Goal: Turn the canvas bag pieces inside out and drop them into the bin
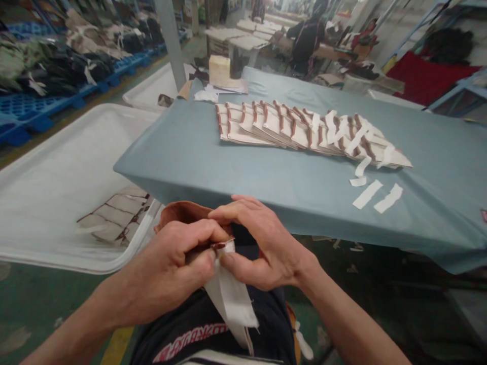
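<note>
Close to the body, in front of the table's near edge, my left hand pinches a piece with a dark red-brown edge between thumb and fingers. My right hand is beside it, its thumb and fingers closed on the top of a white fabric strip that hangs down over the dark clothing. The fingers partly hide the red-brown edge. Beyond the hands, a row of overlapping cream pieces with red-brown edging lies on the blue-covered table.
Loose white strips lie on the table's right part and over the row. A white bin with edged cream pieces stands at the left. A yellowish block sits at the table's far edge. People and more tables are farther back.
</note>
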`<state>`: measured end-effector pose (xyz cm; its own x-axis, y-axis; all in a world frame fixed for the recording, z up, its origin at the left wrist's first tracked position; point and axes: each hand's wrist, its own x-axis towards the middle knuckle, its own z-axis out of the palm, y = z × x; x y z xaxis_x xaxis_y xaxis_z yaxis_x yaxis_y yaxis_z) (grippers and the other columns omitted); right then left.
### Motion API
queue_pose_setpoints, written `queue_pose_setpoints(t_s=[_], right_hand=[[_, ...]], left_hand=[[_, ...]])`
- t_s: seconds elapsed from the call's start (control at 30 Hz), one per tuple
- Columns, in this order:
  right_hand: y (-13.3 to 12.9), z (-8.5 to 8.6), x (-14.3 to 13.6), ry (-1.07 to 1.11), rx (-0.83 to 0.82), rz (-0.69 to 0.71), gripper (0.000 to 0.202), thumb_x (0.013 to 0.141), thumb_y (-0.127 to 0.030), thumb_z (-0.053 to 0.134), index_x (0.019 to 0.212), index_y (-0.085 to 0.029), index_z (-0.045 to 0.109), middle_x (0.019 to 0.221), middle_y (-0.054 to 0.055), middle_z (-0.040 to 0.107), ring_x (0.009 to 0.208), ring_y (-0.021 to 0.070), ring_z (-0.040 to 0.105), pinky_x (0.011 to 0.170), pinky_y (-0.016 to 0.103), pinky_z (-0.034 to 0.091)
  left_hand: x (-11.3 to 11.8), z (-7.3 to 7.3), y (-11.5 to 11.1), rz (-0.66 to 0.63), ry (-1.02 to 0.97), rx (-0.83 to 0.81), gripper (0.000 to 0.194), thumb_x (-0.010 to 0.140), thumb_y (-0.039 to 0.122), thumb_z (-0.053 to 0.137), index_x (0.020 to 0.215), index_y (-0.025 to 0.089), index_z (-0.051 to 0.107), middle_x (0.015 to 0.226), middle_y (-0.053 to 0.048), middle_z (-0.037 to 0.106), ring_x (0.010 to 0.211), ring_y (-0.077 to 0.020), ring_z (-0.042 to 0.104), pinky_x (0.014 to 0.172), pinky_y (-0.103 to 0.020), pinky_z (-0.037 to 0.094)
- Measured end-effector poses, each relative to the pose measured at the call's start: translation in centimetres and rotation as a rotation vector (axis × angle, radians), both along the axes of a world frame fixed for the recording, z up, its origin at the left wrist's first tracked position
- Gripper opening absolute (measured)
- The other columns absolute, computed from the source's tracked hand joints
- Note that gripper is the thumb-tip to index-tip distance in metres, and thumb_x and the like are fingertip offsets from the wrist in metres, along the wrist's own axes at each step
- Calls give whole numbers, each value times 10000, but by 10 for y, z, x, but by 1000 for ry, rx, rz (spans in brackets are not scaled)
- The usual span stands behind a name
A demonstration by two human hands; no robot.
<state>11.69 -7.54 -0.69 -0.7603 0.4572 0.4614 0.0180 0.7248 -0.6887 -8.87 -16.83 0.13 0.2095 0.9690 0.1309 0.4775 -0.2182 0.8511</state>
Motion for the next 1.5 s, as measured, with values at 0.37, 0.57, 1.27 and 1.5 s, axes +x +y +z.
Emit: queue_pose_setpoints(t_s=[0.37, 0.57, 1.27, 1.5], right_hand=[[0, 8, -5, -191, -262, 57, 187, 912, -309, 613, 747, -245, 554, 643, -66, 509, 598, 129, 428, 635, 296, 324], [-18, -10, -12, -99, -738, -18, 93, 767, -293, 598, 720, -236, 542, 632, -74, 426, 590, 109, 346, 565, 246, 294], [-22, 1, -5, -82, -199, -99, 124, 828, -152, 570, 745, -231, 617, 661, -38, 643, 580, 116, 523, 625, 257, 413], [-27, -20, -5, -16, -416, 12, 152, 945, -140, 648, 818, -201, 705, 763, -28, 742, 633, 101, 598, 657, 220, 468]], left_hand=[[2, -9, -11, 119, 11, 126, 142, 915, 162, 597, 911, 260, 700, 753, 33, 725, 667, -174, 643, 658, -264, 533], [0, -32, -14, 66, 94, 348, 270, 970, 89, 539, 1033, 264, 735, 776, -13, 795, 663, -192, 722, 655, -323, 548], [-31, -9, -4, -191, 127, 96, 284, 1180, 249, 501, 979, 241, 702, 821, 41, 728, 706, -143, 650, 685, -256, 455], [-42, -42, -3, -196, 319, 610, 422, 1242, 333, 454, 835, 247, 522, 669, 56, 503, 567, -148, 432, 572, -371, 274]])
